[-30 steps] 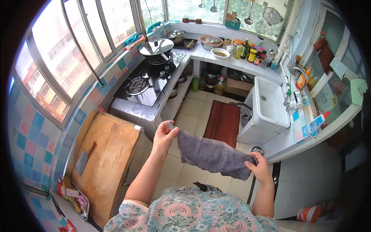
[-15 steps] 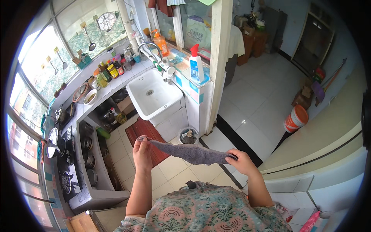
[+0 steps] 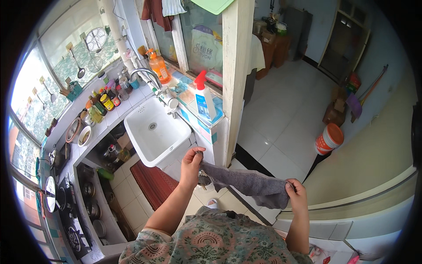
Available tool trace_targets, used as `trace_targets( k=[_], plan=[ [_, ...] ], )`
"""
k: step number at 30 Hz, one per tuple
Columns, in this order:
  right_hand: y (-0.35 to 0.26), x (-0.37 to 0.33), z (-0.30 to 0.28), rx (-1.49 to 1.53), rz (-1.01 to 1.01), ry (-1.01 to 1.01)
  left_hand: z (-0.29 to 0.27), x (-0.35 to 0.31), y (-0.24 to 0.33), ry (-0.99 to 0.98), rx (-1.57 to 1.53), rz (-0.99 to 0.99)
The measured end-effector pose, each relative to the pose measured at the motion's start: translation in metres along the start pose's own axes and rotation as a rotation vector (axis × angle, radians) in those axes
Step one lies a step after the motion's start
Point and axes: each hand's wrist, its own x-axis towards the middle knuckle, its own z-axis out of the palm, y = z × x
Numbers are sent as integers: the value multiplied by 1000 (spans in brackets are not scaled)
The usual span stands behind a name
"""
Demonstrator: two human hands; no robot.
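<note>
A grey cloth (image 3: pixel 246 182), fuzzy like a towel, is stretched between my two hands in front of my body. My left hand (image 3: pixel 191 165) pinches one end, near the front of the sink. The opposite end is gripped by my right hand (image 3: pixel 296 193), with the thumb on top. Between them the cloth sags, and its lower edge hangs loose toward the right. Behind its left part, a waste bin is mostly hidden.
A white sink (image 3: pixel 159 132) with a curved tap stands ahead. On the ledge beside it are a spray bottle (image 3: pixel 205 99) and an orange pump bottle (image 3: pixel 158 68). A red mat (image 3: pixel 151 185) lies on the floor. Left is a counter with a gas stove (image 3: pixel 72 220); an orange-white bucket (image 3: pixel 329 139) stands right.
Both hands have moved to the right with the cloth, which hangs wider and lower at its right end. The view has shifted, and a slippered foot shows below.
</note>
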Motion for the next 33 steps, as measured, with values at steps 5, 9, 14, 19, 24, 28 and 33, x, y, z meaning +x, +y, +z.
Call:
trace_targets(
  k=[5, 9, 14, 19, 24, 28, 33],
  plan=[
    [-13, 49, 17, -464, -29, 68, -3, 60, 30, -57, -202, -81],
    [-13, 84, 35, -242, 7, 84, -10, 90, 56, -97, -254, -92],
    [-6, 118, 30, 6, -62, 136, 6, 103, 83, -157, -393, -18],
    [-19, 145, 6, 234, -53, 35, 16, 95, 90, -247, -132, 81],
    [-25, 168, -36, 365, -160, -223, 34, 89, 91, -304, -417, 295],
    [-16, 207, -37, -94, 0, -369, 62, 98, 89, -292, 108, 251],
    [2, 208, -68, -126, -55, -203, 90, 83, 86, -337, -72, 536]
  ],
)
